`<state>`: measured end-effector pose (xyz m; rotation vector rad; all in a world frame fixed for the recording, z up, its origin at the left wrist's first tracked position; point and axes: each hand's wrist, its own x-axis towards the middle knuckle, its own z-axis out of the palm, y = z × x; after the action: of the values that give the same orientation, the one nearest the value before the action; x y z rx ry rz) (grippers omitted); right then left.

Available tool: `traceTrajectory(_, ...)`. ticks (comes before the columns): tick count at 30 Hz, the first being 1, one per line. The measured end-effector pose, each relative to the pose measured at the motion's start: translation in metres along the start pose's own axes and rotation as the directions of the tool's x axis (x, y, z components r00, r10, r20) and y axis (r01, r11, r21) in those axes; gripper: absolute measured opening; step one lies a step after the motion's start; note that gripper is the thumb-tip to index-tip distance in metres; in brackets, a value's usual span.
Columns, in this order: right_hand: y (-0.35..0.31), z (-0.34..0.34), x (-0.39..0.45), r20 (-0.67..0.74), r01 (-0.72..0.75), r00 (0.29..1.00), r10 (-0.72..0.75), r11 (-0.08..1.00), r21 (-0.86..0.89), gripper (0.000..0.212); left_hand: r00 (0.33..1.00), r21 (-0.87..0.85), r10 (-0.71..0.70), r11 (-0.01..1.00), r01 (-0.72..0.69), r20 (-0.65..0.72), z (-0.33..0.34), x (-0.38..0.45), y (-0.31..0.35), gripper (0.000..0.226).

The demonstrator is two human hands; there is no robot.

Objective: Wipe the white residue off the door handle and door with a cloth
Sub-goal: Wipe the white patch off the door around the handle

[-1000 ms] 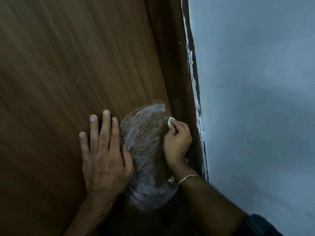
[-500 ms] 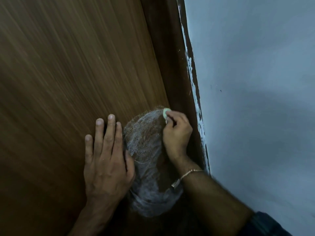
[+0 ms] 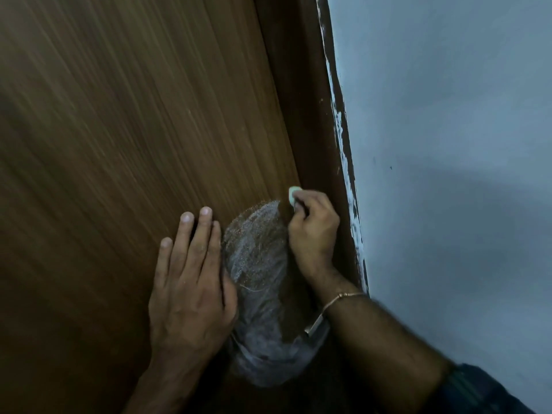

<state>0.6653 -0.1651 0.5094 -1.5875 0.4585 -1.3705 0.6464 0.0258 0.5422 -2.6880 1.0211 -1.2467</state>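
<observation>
Two hands: right hand (image 3: 313,231) pinches a pale cloth (image 3: 292,195); white residue (image 3: 254,255) runs lengthwise beside it; left hand (image 3: 191,279) lies flat, open.

The door handle was not discernible, and most of the pale cloth (image 3: 292,195) was concealed within the curled right hand (image 3: 313,231).

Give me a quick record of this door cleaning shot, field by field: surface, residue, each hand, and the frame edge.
surface: brown wooden door
residue: whitish patch between the hands
left hand: flat on the door, fingers straight
right hand: pinches a small pale cloth at the patch's upper edge
frame edge: white paint smears beside the blue wall
</observation>
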Motion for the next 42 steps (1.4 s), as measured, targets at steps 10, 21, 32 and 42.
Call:
traceTrajectory(10,-0.009,0.005,-0.016,0.020,0.021,1.000,-0.022,1.000,0.011,0.027,1.000,0.034,0.000,0.999,0.000,-0.001,0.004,-0.002,0.000,0.065)
traceTrajectory(21,-0.021,0.006,-0.051,0.158,0.424,0.891,-0.426,0.904,0.052,0.034,0.999,0.021,0.008,1.000,-0.009,0.041,0.002,-0.009,-0.005,0.066)
traceTrajectory(32,-0.024,0.007,-0.031,0.085,0.290,0.951,-0.297,0.953,0.087,0.028,0.997,0.052,-0.005,0.999,0.001,0.076,-0.002,-0.023,-0.012,0.069)
traceTrajectory(42,-0.044,0.015,-0.044,0.115,0.401,0.906,-0.407,0.914,0.066,0.027,0.997,0.046,-0.008,0.999,0.005,0.081,-0.001,-0.024,-0.012,0.068)
